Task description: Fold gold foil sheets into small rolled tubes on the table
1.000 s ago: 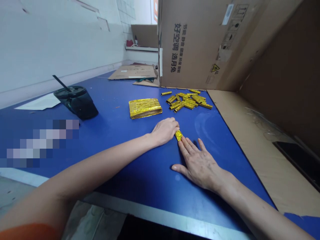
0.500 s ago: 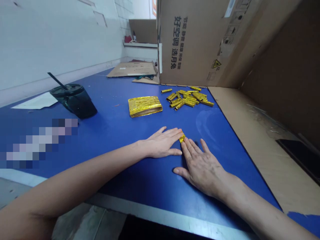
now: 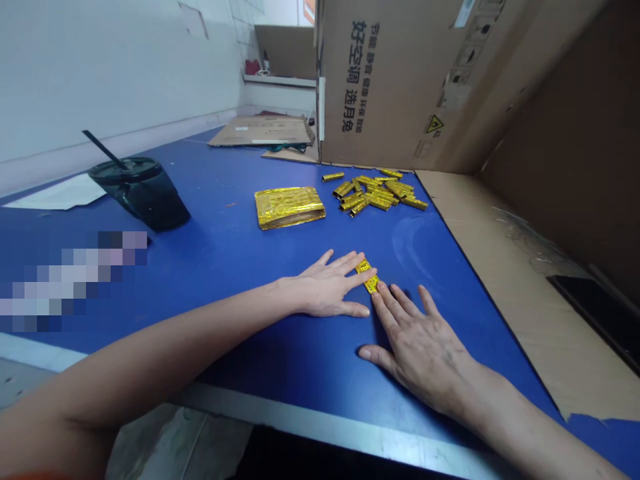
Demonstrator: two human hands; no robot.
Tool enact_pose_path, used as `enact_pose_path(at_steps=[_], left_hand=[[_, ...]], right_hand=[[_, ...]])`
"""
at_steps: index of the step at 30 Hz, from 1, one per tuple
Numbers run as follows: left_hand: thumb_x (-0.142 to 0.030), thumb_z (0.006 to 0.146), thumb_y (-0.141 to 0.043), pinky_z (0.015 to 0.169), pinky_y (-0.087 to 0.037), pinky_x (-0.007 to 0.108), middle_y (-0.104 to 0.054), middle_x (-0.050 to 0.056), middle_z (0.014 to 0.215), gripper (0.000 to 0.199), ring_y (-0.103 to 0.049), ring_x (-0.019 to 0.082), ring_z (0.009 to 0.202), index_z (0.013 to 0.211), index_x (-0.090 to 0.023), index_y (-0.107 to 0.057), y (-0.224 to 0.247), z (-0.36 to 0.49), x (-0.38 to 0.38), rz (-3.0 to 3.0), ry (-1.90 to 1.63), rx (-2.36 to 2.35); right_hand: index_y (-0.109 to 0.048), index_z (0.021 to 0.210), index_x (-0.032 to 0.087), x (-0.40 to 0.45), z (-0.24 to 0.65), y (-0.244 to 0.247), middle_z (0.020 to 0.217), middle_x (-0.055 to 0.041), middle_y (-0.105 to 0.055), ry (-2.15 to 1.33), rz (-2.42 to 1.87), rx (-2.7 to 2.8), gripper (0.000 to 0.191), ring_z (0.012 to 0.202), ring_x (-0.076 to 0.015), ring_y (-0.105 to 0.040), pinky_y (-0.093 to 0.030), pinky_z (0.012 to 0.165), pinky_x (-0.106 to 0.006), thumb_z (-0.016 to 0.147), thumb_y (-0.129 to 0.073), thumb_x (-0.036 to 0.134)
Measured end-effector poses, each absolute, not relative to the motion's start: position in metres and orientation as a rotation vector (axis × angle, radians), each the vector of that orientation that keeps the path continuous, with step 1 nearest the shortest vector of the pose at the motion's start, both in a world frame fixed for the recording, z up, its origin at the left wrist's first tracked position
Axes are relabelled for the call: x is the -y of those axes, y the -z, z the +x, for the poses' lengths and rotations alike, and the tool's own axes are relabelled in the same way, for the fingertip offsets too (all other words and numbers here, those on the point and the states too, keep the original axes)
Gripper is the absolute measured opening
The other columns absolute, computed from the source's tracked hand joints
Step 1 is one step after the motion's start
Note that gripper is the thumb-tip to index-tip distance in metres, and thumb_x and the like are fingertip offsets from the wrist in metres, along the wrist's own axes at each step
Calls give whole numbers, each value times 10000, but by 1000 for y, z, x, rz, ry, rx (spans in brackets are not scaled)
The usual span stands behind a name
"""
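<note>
Tabletop [image 3: 215, 247]: blue, with a pale strip along its near edge; it carries the gold pieces, and both hands lie low over it.
Big cardboard box [image 3: 405, 87]: stands at the far side of the tabletop, printed with dark characters and a yellow warning triangle.
Cardboard sheet [image 3: 470, 227]: lies flat along the right edge of the blue surface.
Flattened cardboard [image 3: 260, 132]: rests at the far end, left of the big box.
Dark cup [image 3: 160, 200]: stands at the left, with a black straw [image 3: 105, 150] slanting out of its lid.
Right hand [image 3: 427, 347]: palm down, fingers straight, the thumb held well out; two fingertips touch the near end of the gold strip.
Left hand [image 3: 327, 287]: palm down, fingers apart, two of them lying across the gold strip at its far end and middle.
White sheet [image 3: 60, 193]: lies behind the cup, near the wall.
Gold packet [image 3: 290, 205]: a flat, shiny bundle beyond the left hand.
Gold tubes [image 3: 383, 197]: heaped loosely near the foot of the big box, right of the packet, one lying slightly apart.
Gold strip [image 3: 371, 285]: lies flat on the tabletop between the two hands, pressed under left fingers, clasped by neither hand.
</note>
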State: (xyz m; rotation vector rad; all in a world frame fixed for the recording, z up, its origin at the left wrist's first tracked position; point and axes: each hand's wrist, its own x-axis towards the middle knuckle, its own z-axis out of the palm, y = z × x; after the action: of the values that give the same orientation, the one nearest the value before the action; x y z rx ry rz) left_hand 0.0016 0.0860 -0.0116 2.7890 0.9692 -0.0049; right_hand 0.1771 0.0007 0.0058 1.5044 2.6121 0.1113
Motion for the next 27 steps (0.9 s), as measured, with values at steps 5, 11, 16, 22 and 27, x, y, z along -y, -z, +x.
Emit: enact_pose_path(at_steps=[5,11,16,22,27], left_hand=[[-666,750,-279,995,-32,526,-43,112,1429,742,-9,268,1303,1353,-262,-120,11,3,-84,2777,-2,-982],[-673,750,-251,993,-13,526,-32,136,1425,775,19,263,1303,1359,-217,-102,10,4,-82,2769,9,-991],[-701,729,-221,1006,-24,499,-47,130,1426,852,-4,258,1305,1361,-148,-79,11,5,-82,2769,5,-1010],[-708,710,-273,1001,-60,479,-218,156,1390,847,-162,284,1275,1324,-126,-223,7,9,-72,2860,-43,-1157],[-727,680,-308,985,-84,493,-444,216,1225,861,-279,326,1207,1199,-49,-417,2,14,-51,3051,-142,-1135]], right_hand=[[-282,1318,75,-3,178,-12,1359,-160,-254,-30,1531,-2630,746,1255,-309,-214,-180,977,-576,791,-273,603],[-267,1322,59,-5,171,-8,1369,-172,-232,25,1472,-2685,765,1273,-281,-168,-171,997,-544,790,-256,609],[-342,1293,74,-5,173,-2,1343,-176,-309,-44,1442,-2734,723,1254,-292,-235,-176,991,-552,794,-288,594],[-310,1312,122,-15,192,-1,1331,-138,-362,-53,1475,-2748,674,1244,-275,-274,-170,989,-560,814,-263,575],[-259,1331,210,-29,213,-4,1365,-68,-318,18,1546,-2666,602,1256,-267,-246,-173,972,-584,833,-249,549]])
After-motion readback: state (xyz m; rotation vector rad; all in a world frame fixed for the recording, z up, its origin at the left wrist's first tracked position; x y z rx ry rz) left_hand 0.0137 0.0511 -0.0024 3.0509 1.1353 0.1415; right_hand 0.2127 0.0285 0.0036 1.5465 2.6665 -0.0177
